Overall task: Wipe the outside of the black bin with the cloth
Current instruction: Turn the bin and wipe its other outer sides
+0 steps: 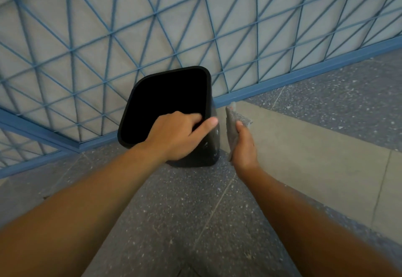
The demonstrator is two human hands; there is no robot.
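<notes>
A: Black bin (pixel 152 107) stands on the speckled floor (pixel 174 211) against the blue lattice fence (pixel 130 26). Left hand (pixel 174 137) hooks its near rim, thumb outside.

B: Looks light, stiff, glossy, so keep that rim grip. Right hand (pixel 243 148) clutches the limp grey cloth (pixel 233 126) just beside the wall.

Inside of the black plastic rectangular bin (pixel 167 100) is pure black, contents unreadable. Left hand (pixel 174 137) covers the bin's near rim and near wall; its fingertips are lost inside the opening. Right hand (pixel 243 148) hides the near part of the grey woven cloth (pixel 233 124); its fingers behind the cloth unseen. Both forearms cut off by the near edge.
</notes>
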